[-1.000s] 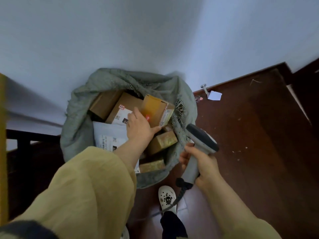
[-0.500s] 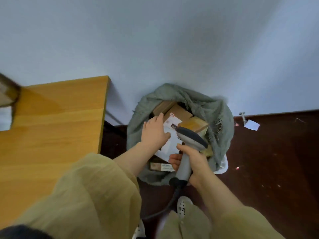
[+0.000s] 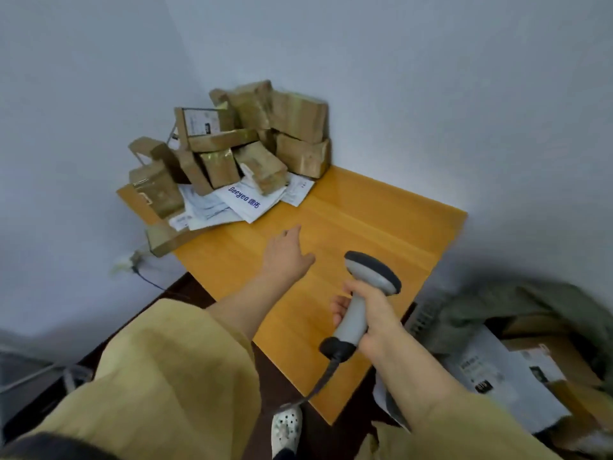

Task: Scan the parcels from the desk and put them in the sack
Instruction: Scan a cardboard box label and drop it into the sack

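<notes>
Wooden desk (image 3: 365, 220), parcels (image 3: 245, 144) heaped at its far corner; left hand (image 3: 287, 257) outstretched, empty; right hand (image 3: 374, 313) grips scanner (image 3: 368, 277).

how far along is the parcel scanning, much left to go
Done: several parcels, a white mailer among them, lie in the sack. In hand: the right hand grips the scanner; the left hand stretches empty over the desk toward the pile of boxes and mailers. Left: that whole pile, so plenty remains.

Pale grey-blue walls (image 3: 431, 78) meet in corner. Orange wooden desk (image 3: 365, 220) stands in it. Dark wood floor (image 3: 185, 290) below. Soft, even light.
</notes>
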### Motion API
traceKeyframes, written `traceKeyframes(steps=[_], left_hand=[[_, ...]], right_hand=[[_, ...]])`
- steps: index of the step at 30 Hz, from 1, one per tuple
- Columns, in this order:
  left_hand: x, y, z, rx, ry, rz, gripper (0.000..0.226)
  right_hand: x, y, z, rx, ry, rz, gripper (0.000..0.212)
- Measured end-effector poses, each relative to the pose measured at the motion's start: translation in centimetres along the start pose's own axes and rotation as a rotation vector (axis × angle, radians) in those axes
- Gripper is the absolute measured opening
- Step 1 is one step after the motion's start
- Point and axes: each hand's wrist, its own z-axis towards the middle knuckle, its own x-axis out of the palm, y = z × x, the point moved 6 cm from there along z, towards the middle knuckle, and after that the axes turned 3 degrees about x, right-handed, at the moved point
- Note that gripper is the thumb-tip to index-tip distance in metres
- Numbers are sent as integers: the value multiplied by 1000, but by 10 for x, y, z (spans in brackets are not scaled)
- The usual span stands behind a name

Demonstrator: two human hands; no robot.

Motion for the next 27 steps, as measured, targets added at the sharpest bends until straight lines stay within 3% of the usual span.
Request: traceKeyframes(steps=[7,10,12,14,18,22,27], left_hand=[[-45,147,100,-308,-110,-580,66],[-42,185,168,-437,-85,-834,17],[-35,204,207,-529,-37,-952,35],[-27,207,242,-601,51,-1108,29],[-10,198,298,-668,141,-1271,63],[0,187,325,-718,152,-1442,36],[-2,183,332,-786,152,-1434,39]], right_hand=[[136,34,82,-151,-16,-42,15],[182,47,128,-189,-71,-13,13],[204,52,153,-190,-128,-10,10],[218,57,175,-183,-171,-5,8],[227,65,206,-190,-252,-1,9],[229,69,222,-205,-305,-14,11],[234,72,229,-225,-309,-46,9]])
